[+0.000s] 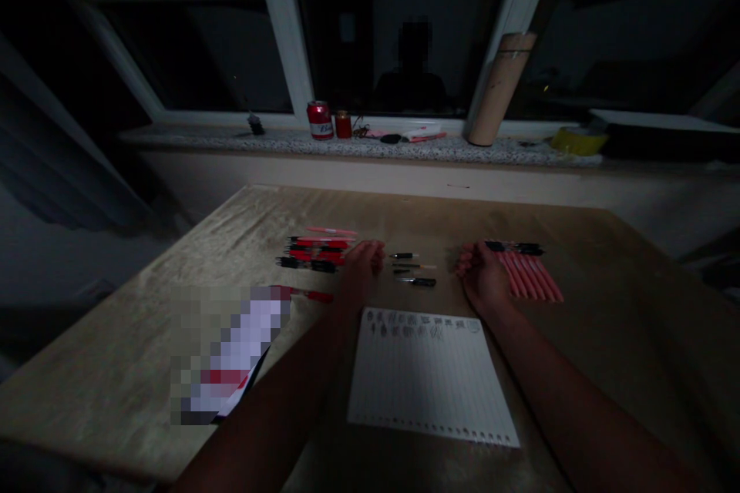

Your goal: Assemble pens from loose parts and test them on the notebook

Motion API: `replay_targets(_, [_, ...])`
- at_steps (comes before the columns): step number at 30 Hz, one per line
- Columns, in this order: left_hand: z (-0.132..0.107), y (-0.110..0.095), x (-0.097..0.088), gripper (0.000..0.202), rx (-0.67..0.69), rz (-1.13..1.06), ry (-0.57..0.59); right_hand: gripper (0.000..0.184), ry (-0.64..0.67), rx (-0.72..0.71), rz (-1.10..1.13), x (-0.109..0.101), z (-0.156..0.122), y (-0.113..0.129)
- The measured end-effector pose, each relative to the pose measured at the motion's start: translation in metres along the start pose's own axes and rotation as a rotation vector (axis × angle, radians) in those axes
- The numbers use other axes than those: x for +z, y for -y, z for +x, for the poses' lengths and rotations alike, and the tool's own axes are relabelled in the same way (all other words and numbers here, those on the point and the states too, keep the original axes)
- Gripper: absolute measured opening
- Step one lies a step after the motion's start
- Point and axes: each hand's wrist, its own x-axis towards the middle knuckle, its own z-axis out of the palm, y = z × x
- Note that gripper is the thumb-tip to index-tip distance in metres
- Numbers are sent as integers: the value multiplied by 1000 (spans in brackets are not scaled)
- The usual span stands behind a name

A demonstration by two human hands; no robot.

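Note:
My left hand point(363, 260) rests on the table at the right end of a group of red and black pens point(315, 253), its fingers curled in. I see nothing sticking out of it. Across from it, my right hand point(484, 273) also has bent fingers and shows no object. It lies against the left side of a row of pink pens point(535, 277), with several black pens point(517, 247) above them. Between the hands are pen parts: a black barrel piece point(403, 256), a thin refill point(408, 266), a small dark piece point(401, 272) and a black pen point(417, 282).
A lined spiral notepad point(428, 377) with scribbled marks lies between my forearms. On the left are a red pen point(315, 296) and a blurred-out flat item point(237, 358). The windowsill holds a red can point(320, 121), a red jar point(343, 125), a cardboard tube point(500, 90) and yellow tape point(578, 142).

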Motion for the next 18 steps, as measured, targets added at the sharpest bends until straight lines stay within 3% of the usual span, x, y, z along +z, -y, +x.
replay_targets(4, [4, 2, -2, 29, -36, -109, -16, 24, 1, 40, 42, 0, -1, 4])
replay_targets(11, [0, 1, 1, 24, -19, -78, -5, 24, 15, 35, 29, 1, -2, 3])
replay_targets(14, [-3, 0, -2, 23, 53, 128, 39, 24, 24, 8, -8, 2, -2, 2])
replay_targets(18, [-8, -5, -6, 18, 301, 577, 134, 23, 64, -38, -111, 5, -7, -2])
